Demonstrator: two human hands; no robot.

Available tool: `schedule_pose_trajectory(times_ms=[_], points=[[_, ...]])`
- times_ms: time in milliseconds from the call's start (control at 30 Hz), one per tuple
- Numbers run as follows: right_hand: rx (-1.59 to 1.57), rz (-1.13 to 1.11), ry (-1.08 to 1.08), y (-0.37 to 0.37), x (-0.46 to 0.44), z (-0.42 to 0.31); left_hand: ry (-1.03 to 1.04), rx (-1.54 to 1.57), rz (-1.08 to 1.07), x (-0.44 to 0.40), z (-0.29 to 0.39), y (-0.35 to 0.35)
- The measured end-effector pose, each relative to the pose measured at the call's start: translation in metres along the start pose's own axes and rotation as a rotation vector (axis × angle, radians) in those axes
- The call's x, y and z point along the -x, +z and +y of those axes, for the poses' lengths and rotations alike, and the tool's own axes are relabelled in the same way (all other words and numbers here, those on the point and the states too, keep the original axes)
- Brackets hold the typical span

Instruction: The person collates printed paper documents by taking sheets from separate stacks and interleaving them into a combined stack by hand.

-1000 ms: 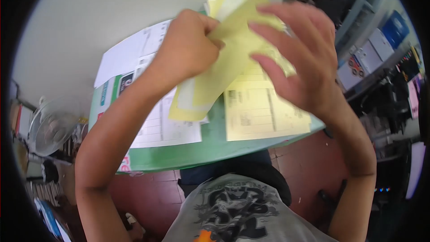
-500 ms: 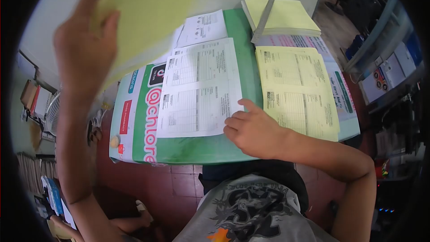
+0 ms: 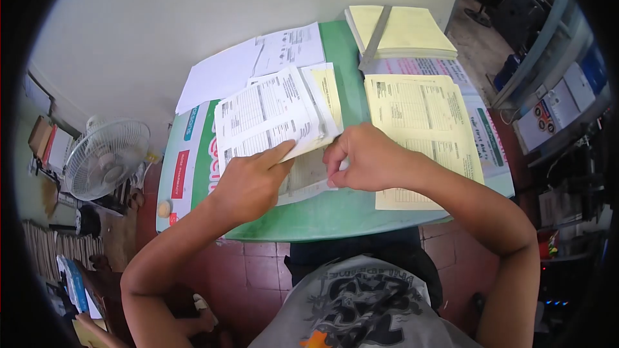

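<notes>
My left hand (image 3: 250,183) is closed on the near edge of a sheaf of white printed forms (image 3: 261,113), with its fingers on top. The sheaf lies tilted over other sheets, and a yellow sheet (image 3: 327,90) shows at its right side. At the sheaf's lower right corner, my right hand (image 3: 358,158) has its fingers pressed together at the edge of the papers; what is between them is hidden. Just right of it lies a stack of yellow printed forms (image 3: 419,109).
A metal ruler (image 3: 376,37) rests on a thick yellow paper stack (image 3: 412,29) at the back. White sheets (image 3: 232,67) lie at the back left of the green table (image 3: 303,219). A fan (image 3: 106,158) stands left. Another person's arm (image 3: 97,328) shows lower left.
The raised yellow sheet has left the upper left. My left hand has come down onto the white forms, which now lie tilted. My right hand stays near their lower right corner, its fingers pinched.
</notes>
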State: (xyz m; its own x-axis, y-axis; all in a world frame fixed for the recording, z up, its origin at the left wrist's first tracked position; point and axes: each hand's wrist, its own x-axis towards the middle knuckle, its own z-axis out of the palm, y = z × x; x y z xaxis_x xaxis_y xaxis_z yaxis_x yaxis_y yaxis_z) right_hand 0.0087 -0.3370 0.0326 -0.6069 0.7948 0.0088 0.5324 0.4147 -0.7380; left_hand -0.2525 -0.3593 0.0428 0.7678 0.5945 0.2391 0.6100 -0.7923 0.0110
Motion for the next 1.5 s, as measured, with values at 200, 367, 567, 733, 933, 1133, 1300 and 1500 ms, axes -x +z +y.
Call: schedule_pose_trajectory(times_ms=[200, 367, 567, 733, 933, 1133, 1300, 1500], points=[[-0.032, 0.012, 0.098, -0.014, -0.001, -0.034, -0.106, 0.256, 0.038, -0.001, 0.005, -0.019], [0.325, 0.482, -0.333, -0.029, 0.032, -0.008, -0.148, 0.101, 0.122, 0.009, -0.012, 0.012], [0.592, 0.144, -0.011, -0.092, 0.162, 0.007, -0.326, -0.072, 0.412, 0.005, -0.05, -0.056], [0.836, 0.16, -0.055, -0.053, 0.219, 0.034, -0.202, -0.036, 0.619, -0.048, -0.021, -0.1], [0.718, 0.207, -0.02, -0.058, 0.22, 0.028, 0.095, -0.234, 0.43, -0.115, 0.066, -0.077], [0.698, 0.214, -0.016, -0.073, 0.203, 0.019, 0.139, -0.101, 0.094, -0.148, 0.117, -0.021], [0.787, 0.299, -0.087, -0.088, 0.185, 0.001, 0.162, 0.273, -0.078, -0.159, 0.128, -0.008], [0.843, 0.672, -0.295, -0.101, 0.154, -0.014, 0.083, 0.474, 0.09, -0.172, 0.121, -0.004]])
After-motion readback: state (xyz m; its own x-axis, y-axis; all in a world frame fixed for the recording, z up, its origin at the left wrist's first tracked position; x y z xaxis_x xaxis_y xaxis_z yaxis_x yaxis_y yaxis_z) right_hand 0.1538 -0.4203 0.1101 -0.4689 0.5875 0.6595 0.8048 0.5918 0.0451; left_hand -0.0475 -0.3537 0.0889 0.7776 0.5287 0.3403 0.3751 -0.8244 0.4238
